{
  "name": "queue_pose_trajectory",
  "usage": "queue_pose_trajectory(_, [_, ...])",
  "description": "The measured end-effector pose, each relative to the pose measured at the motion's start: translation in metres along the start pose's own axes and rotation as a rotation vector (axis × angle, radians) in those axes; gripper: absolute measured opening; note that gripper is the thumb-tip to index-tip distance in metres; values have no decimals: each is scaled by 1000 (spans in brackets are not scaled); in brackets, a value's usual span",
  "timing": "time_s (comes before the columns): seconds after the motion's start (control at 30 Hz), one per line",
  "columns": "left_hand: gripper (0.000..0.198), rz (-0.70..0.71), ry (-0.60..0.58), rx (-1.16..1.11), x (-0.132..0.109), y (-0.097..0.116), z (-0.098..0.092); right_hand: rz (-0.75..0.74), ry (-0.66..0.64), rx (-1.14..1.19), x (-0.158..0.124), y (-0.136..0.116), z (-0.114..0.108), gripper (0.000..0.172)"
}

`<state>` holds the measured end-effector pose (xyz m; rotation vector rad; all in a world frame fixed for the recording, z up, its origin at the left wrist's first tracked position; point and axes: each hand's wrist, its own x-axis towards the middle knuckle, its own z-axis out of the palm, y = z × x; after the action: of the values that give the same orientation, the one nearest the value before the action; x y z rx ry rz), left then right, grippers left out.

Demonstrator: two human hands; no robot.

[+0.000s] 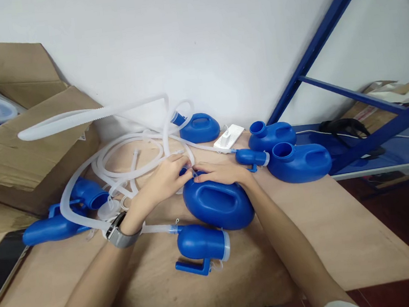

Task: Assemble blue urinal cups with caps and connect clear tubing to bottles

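A blue plastic bottle with a moulded handle (218, 204) lies on the wooden table (347, 240) in front of me. My left hand (165, 180) and my right hand (218, 171) meet at its far end, fingers closed around the bottle's neck, where a white tube (116, 156) joins it. A watch sits on my left wrist. A blue funnel cup with a handle (202, 245) lies just in front of the bottle, linked to a thin tube.
Coils of white corrugated hose (85, 117) spread to the left beside an open cardboard box (22, 140). Three more blue bottles (299, 161) stand at the back and right, with more blue cups (54, 227) at left. A blue metal rack (323, 26) rises at right.
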<state>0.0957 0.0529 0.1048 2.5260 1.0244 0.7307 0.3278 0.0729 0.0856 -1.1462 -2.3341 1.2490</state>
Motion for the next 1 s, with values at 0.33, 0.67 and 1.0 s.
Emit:
queue_pose_trajectory(0.33, [20, -22, 16, 3, 0, -1, 4, 100, 25, 86, 2, 9, -2, 53])
queue_pose_trajectory(0.67, [22, -16, 53, 36, -2, -6, 12, 248, 33, 252, 3, 7, -1, 57])
queue_pose_trajectory(1.0, [18, -41, 65, -60, 1, -6, 11, 100, 63, 118, 3, 11, 1, 48])
